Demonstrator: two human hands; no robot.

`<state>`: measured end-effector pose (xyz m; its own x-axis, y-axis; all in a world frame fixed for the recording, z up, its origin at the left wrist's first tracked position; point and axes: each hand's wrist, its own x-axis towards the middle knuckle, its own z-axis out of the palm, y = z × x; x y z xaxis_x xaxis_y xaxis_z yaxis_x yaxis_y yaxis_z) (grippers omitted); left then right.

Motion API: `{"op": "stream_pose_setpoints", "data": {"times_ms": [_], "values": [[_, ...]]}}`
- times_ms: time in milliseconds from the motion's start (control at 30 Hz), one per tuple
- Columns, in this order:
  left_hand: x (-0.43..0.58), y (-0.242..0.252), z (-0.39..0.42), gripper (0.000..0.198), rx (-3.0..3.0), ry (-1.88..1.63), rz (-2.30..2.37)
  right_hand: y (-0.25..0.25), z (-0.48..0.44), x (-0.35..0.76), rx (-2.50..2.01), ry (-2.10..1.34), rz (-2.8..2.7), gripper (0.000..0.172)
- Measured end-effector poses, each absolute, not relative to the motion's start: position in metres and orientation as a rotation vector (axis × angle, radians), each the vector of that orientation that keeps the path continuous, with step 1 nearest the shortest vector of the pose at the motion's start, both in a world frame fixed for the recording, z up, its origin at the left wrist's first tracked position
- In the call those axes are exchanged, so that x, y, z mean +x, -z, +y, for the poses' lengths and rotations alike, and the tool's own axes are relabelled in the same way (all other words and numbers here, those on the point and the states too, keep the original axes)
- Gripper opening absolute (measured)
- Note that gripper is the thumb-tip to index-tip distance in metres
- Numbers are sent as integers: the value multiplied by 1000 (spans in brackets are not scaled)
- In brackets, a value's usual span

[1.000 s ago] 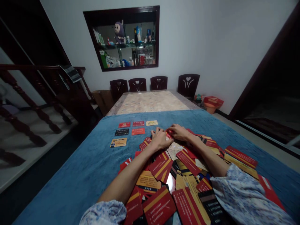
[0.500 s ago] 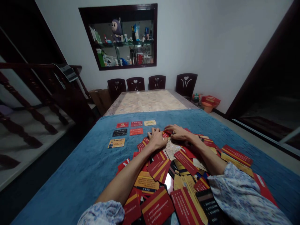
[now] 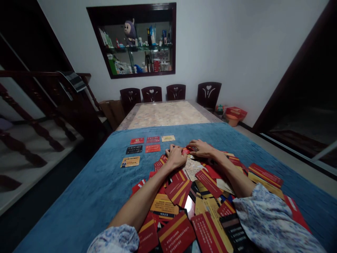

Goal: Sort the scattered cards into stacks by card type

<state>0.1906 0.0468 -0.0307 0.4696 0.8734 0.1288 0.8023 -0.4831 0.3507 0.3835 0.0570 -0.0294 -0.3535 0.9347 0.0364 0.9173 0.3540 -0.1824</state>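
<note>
Several loose cards in red, gold, black and cream form a heap [image 3: 181,189] in front of me on a blue cloth [image 3: 86,196]. At the heap's far edge, a small red card [image 3: 186,150] sits between my two hands, partly covered by fingers. My left hand [image 3: 176,156] has curled fingers and grips the card's left side. From the right, my right hand [image 3: 202,149] pinches its other side. Beyond and left of the hands, face-up cards lie apart in short rows, among them a black card [image 3: 134,149], an orange-red card [image 3: 152,148] and a gold card [image 3: 130,162].
Past the cloth, the table's patterned top [image 3: 168,112] reaches toward several dark chairs [image 3: 176,92]. A wall niche [image 3: 139,47] holds bottles and a plush toy. Wooden stair railings [image 3: 31,116] stand at left; an orange bucket [image 3: 232,120] is on the floor at right.
The right fingers have shifted slightly, and the red card between my hands shows at a slightly different angle. The heap and the laid-out cards look the same.
</note>
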Motion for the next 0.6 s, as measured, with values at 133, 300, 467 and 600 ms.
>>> {"op": "stream_pose_setpoints", "data": {"times_ms": [133, 300, 467, 600], "values": [[190, 29, 48, 32, 2438, -424, 1451, 32, 62, 388, -1625, -160, -2503, 37], [188, 27, 50, 35, 2352, -469, 1452, 32, 66, 390, -1600, -145, -2451, 34], [186, 26, 56, 39, 2284, -541, 1507, 30, 64, 384, -1619, -100, -2341, 35], [183, 23, 60, 37, 2224, -609, 1572, 27, 59, 380, -1645, -72, -2237, 36]]}}
